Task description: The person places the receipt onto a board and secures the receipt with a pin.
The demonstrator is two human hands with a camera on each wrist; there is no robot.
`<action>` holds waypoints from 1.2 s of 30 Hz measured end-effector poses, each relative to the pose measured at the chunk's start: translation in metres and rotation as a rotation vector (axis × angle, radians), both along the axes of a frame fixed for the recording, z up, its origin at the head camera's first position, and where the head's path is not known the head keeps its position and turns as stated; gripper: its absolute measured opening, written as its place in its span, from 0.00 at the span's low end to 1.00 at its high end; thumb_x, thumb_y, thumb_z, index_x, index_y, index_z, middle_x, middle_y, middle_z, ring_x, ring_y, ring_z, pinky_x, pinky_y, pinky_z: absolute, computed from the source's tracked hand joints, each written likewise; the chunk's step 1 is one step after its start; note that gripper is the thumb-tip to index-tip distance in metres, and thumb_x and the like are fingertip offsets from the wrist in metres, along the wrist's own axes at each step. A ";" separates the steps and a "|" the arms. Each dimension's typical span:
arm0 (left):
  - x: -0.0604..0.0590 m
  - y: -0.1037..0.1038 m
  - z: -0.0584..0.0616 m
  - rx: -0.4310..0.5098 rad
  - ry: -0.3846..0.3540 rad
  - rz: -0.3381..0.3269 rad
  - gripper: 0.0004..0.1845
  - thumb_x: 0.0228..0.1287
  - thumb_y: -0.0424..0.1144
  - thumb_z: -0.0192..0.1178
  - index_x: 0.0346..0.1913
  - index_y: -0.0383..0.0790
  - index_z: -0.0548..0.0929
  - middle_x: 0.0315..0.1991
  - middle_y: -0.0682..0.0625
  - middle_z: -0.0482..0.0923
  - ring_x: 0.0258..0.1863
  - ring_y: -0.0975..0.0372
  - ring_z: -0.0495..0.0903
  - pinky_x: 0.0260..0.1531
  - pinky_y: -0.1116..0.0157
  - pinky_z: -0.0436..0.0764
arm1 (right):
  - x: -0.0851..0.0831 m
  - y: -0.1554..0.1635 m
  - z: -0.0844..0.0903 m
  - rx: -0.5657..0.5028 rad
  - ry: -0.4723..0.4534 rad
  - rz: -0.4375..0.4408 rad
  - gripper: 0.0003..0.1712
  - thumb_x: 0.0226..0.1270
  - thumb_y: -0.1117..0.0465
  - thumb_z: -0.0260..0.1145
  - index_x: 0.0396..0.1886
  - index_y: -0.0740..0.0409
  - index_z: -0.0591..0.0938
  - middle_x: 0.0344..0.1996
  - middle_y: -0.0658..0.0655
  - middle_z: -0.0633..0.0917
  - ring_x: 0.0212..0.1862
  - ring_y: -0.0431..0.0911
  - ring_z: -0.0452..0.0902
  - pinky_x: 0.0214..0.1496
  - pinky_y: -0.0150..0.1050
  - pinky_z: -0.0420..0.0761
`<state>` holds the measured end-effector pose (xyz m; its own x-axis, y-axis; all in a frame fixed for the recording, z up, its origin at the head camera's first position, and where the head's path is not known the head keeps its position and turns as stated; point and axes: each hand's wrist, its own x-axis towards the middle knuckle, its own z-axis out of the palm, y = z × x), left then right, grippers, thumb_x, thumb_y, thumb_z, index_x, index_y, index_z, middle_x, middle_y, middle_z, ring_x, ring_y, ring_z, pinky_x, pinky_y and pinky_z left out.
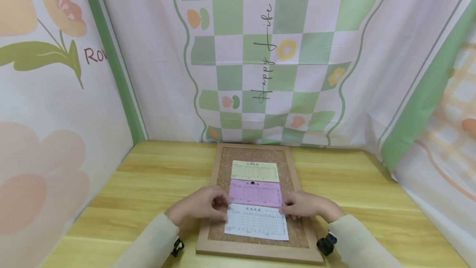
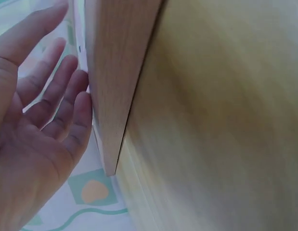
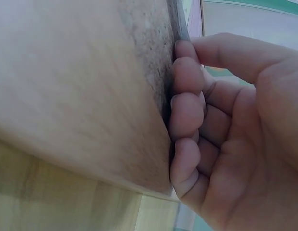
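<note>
A wood-framed cork board (image 1: 260,253) lies flat on the table. On it lie a yellow slip (image 1: 255,171), a pink slip (image 1: 254,193) with a small black pin (image 1: 253,183) at its top edge, and a white slip (image 1: 256,221) nearest me. My left hand (image 1: 202,206) rests at the white slip's upper left corner; in the left wrist view this hand (image 2: 38,120) has straight fingers beside the board's frame (image 2: 115,72). My right hand (image 1: 303,206) sits at the slip's upper right corner. Its bent fingertips (image 3: 187,115) press on the cork (image 3: 91,72), thumb apart.
The wooden table (image 1: 148,177) extends to both sides of the board. Printed fabric screens (image 1: 267,53) close off the back and both sides. A black wrist camera (image 1: 326,244) sits on each cream sleeve.
</note>
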<state>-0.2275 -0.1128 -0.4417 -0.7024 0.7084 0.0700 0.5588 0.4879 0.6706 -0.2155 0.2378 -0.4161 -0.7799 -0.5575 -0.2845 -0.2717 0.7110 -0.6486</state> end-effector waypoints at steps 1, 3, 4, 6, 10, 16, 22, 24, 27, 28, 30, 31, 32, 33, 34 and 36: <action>0.001 0.000 0.001 -0.014 0.029 -0.009 0.21 0.53 0.45 0.77 0.48 0.41 0.84 0.42 0.56 0.79 0.42 0.65 0.76 0.46 0.68 0.79 | 0.000 0.000 0.000 0.002 -0.001 0.001 0.19 0.74 0.55 0.63 0.21 0.57 0.78 0.17 0.49 0.77 0.20 0.41 0.68 0.22 0.31 0.66; 0.005 0.001 0.001 -0.057 0.076 -0.015 0.26 0.53 0.49 0.77 0.52 0.41 0.84 0.47 0.56 0.79 0.47 0.65 0.76 0.52 0.66 0.77 | -0.001 0.001 -0.001 0.002 -0.004 0.005 0.19 0.74 0.55 0.63 0.21 0.57 0.78 0.17 0.49 0.77 0.20 0.41 0.68 0.22 0.31 0.66; 0.006 0.002 0.001 -0.078 0.093 -0.018 0.28 0.53 0.51 0.77 0.54 0.42 0.83 0.49 0.56 0.78 0.50 0.64 0.75 0.55 0.65 0.76 | -0.002 0.001 -0.001 0.002 -0.006 0.005 0.19 0.74 0.55 0.63 0.21 0.57 0.78 0.17 0.49 0.77 0.20 0.41 0.68 0.22 0.31 0.66; 0.010 0.003 0.002 -0.118 0.119 -0.017 0.31 0.53 0.54 0.76 0.58 0.43 0.82 0.54 0.55 0.77 0.55 0.63 0.73 0.60 0.62 0.73 | -0.002 0.001 -0.001 0.001 -0.012 0.005 0.19 0.74 0.55 0.63 0.21 0.57 0.78 0.17 0.49 0.76 0.20 0.41 0.68 0.22 0.32 0.66; 0.014 0.003 0.002 -0.167 0.133 -0.014 0.36 0.53 0.57 0.75 0.62 0.45 0.80 0.61 0.54 0.75 0.63 0.60 0.69 0.67 0.58 0.67 | -0.002 0.000 -0.001 0.006 -0.017 0.003 0.19 0.75 0.55 0.62 0.22 0.56 0.77 0.17 0.49 0.75 0.20 0.41 0.68 0.22 0.32 0.66; 0.015 0.004 -0.001 -0.189 0.140 -0.025 0.37 0.53 0.57 0.75 0.65 0.46 0.78 0.65 0.54 0.72 0.66 0.59 0.67 0.68 0.58 0.66 | -0.002 -0.001 -0.001 0.014 -0.005 0.002 0.19 0.75 0.56 0.62 0.21 0.56 0.77 0.16 0.49 0.75 0.20 0.41 0.67 0.23 0.33 0.66; 0.017 0.004 -0.002 -0.190 0.153 -0.026 0.36 0.53 0.57 0.75 0.63 0.45 0.79 0.65 0.54 0.73 0.66 0.59 0.67 0.68 0.58 0.66 | -0.002 -0.001 -0.001 0.022 0.001 0.004 0.19 0.75 0.56 0.62 0.21 0.57 0.78 0.16 0.49 0.76 0.20 0.42 0.68 0.23 0.33 0.66; 0.018 0.004 -0.001 -0.190 0.155 -0.025 0.36 0.53 0.56 0.76 0.63 0.45 0.80 0.65 0.53 0.74 0.66 0.59 0.67 0.68 0.58 0.66 | -0.003 -0.001 -0.001 0.019 -0.002 0.004 0.19 0.75 0.56 0.62 0.21 0.57 0.78 0.16 0.49 0.76 0.20 0.41 0.68 0.23 0.33 0.66; 0.019 0.004 0.000 -0.194 0.155 -0.023 0.35 0.53 0.55 0.76 0.62 0.45 0.80 0.65 0.53 0.74 0.65 0.59 0.67 0.68 0.59 0.66 | -0.003 -0.001 -0.002 0.017 -0.006 0.002 0.19 0.75 0.56 0.62 0.21 0.57 0.78 0.16 0.49 0.75 0.20 0.41 0.67 0.22 0.32 0.66; 0.020 0.004 0.000 -0.195 0.155 -0.023 0.35 0.53 0.55 0.76 0.62 0.44 0.80 0.65 0.53 0.74 0.65 0.59 0.67 0.67 0.59 0.66 | -0.004 -0.001 -0.002 0.018 -0.006 0.002 0.19 0.75 0.56 0.62 0.21 0.57 0.78 0.16 0.48 0.76 0.20 0.41 0.67 0.22 0.32 0.66; 0.020 0.004 0.000 -0.199 0.156 -0.026 0.35 0.53 0.56 0.76 0.62 0.44 0.81 0.65 0.53 0.74 0.64 0.60 0.67 0.67 0.59 0.67 | -0.004 -0.001 -0.002 0.015 -0.012 0.002 0.19 0.75 0.56 0.62 0.21 0.57 0.78 0.16 0.49 0.75 0.20 0.41 0.67 0.22 0.33 0.66; 0.020 0.003 0.000 -0.202 0.157 -0.027 0.35 0.52 0.56 0.76 0.62 0.45 0.81 0.64 0.54 0.74 0.64 0.60 0.67 0.67 0.59 0.67 | -0.004 -0.001 -0.002 0.018 -0.013 0.001 0.19 0.75 0.56 0.62 0.21 0.56 0.78 0.16 0.49 0.75 0.20 0.41 0.67 0.22 0.33 0.66; 0.019 0.003 0.000 -0.203 0.156 -0.029 0.35 0.52 0.56 0.76 0.62 0.45 0.81 0.64 0.54 0.74 0.64 0.60 0.67 0.67 0.59 0.67 | -0.003 -0.001 -0.002 0.017 -0.013 0.002 0.19 0.75 0.56 0.62 0.21 0.56 0.78 0.16 0.49 0.75 0.20 0.41 0.67 0.22 0.33 0.66; 0.019 0.003 0.000 -0.205 0.156 -0.029 0.36 0.52 0.57 0.76 0.62 0.45 0.81 0.64 0.55 0.74 0.64 0.60 0.67 0.67 0.60 0.67 | -0.004 -0.001 -0.002 0.019 -0.014 0.000 0.19 0.75 0.56 0.62 0.21 0.56 0.78 0.16 0.49 0.75 0.20 0.41 0.68 0.23 0.33 0.66; 0.019 0.003 0.000 -0.207 0.156 -0.030 0.36 0.52 0.57 0.76 0.62 0.45 0.81 0.64 0.55 0.74 0.64 0.61 0.67 0.67 0.60 0.67 | -0.004 -0.001 -0.002 0.021 -0.016 -0.002 0.19 0.74 0.56 0.62 0.21 0.56 0.78 0.16 0.49 0.75 0.20 0.41 0.68 0.23 0.33 0.66; 0.018 0.003 -0.001 -0.208 0.150 -0.028 0.36 0.52 0.57 0.75 0.62 0.46 0.81 0.64 0.55 0.74 0.64 0.60 0.67 0.67 0.59 0.67 | -0.003 -0.001 -0.001 0.027 -0.012 -0.004 0.19 0.74 0.56 0.62 0.21 0.56 0.78 0.16 0.49 0.75 0.20 0.42 0.68 0.23 0.33 0.67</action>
<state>-0.2092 -0.1102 -0.4423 -0.6746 0.7378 0.0226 0.6602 0.5894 0.4656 -0.2189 0.2367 -0.4170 -0.7787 -0.5460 -0.3091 -0.2608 0.7297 -0.6321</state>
